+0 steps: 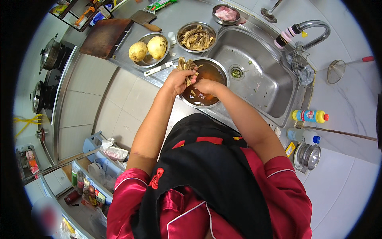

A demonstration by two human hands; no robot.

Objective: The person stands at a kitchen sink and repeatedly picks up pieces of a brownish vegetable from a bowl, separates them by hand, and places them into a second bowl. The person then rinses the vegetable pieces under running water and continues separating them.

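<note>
My left hand (181, 80) grips a bunch of wet, brownish dried vegetable strips (187, 66) above the near left rim of a steel bowl (226, 71). Brown water (210, 71) fills this bowl, and a few loose pieces float in it. My right hand (205, 86) reaches into the water; its fingertips are hidden, so I cannot tell whether they hold anything. Behind stands another steel bowl (181, 44), heaped with similar strips (197, 38). A peeler with a white handle (158, 69) lies just left of my left hand.
Two peeled yellow fruits or roots (157, 47) sit in a steel bowl (146, 63) at left. Beyond are a wooden cutting board (104, 37) and a cleaver (143, 18). A steel sink (262, 80) with a faucet (320, 25) is at right; raw meat (226, 13) sits in a small bowl behind.
</note>
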